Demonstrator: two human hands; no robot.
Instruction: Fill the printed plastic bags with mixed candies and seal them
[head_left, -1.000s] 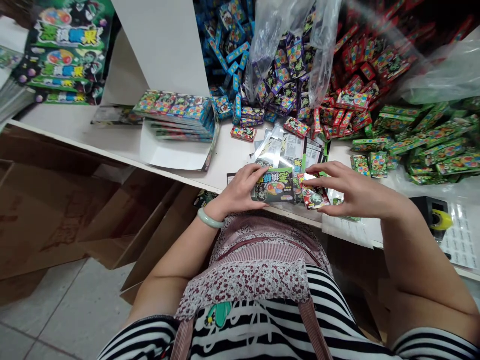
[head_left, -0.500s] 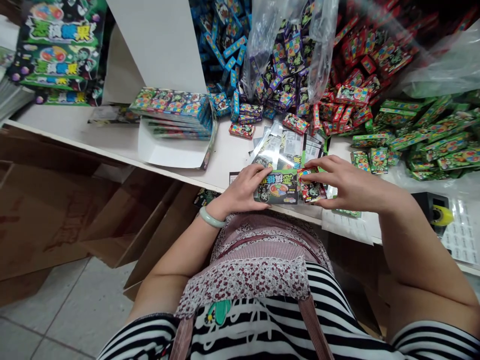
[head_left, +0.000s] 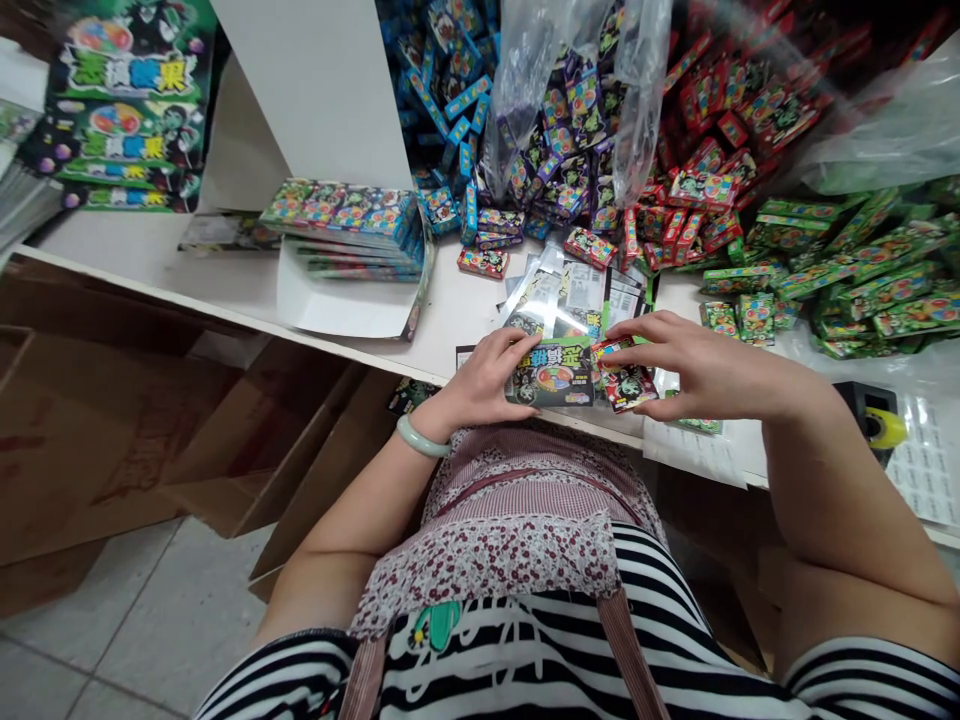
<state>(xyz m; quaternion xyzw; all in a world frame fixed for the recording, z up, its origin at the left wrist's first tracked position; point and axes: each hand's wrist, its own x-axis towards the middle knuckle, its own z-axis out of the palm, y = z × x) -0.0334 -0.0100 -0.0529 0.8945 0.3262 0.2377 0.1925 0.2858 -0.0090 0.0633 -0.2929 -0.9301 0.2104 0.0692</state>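
Wht tabletop (head_left: 461, 315): R hand (head_left: 701, 365) gripping rect. red box (head_left: 628, 389).

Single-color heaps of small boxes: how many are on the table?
4, from left to right: blue heap, purple heap, red heap, then green heap at far right. Others may be hidden.

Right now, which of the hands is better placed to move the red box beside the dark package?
Probably the right hand: it grips the red box, while the left hand is taken up holding the dark package.
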